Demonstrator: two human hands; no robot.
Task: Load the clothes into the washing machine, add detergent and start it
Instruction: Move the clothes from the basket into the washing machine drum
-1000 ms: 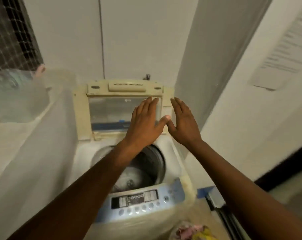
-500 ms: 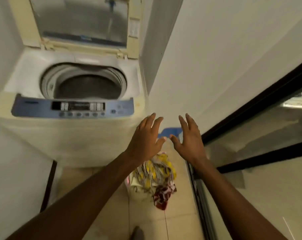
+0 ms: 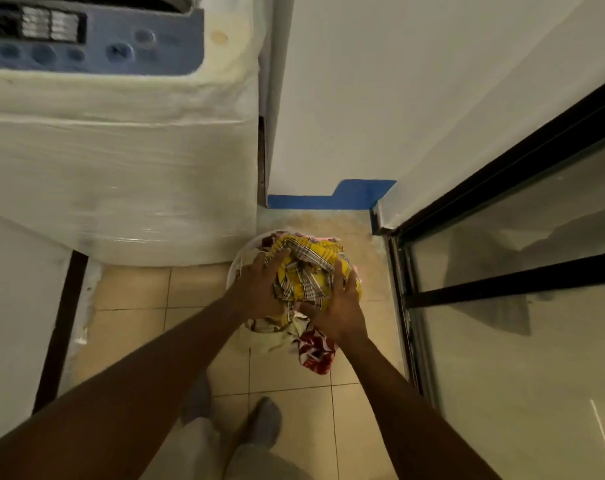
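Both hands are down on a heap of clothes [image 3: 303, 271] that sits in a white basket [image 3: 237, 261] on the tiled floor [image 3: 131, 327], just beside the front right corner of the washing machine [image 3: 114, 168]. At far left, the machine's pale body looks wrapped in clear film, and its blue control panel [image 3: 121, 50] with round buttons shows at the top edge. The heap is a crumpled mound: a yellow checked cloth with dark stripes on top, pale fabric under it, and a red and white patterned piece [image 3: 315, 351] hanging over the near side. The left hand [image 3: 259, 289] cups the left flank of the mound, fingers curled into the yellow cloth. The right hand [image 3: 341, 306] presses against the right flank, fingers wrapped over the fabric, so the pile is squeezed between the two palms. Further right, a white wall [image 3: 363, 98] with a blue strip [image 3: 329, 199] at its foot meets a dark-framed glass door [image 3: 519, 289].
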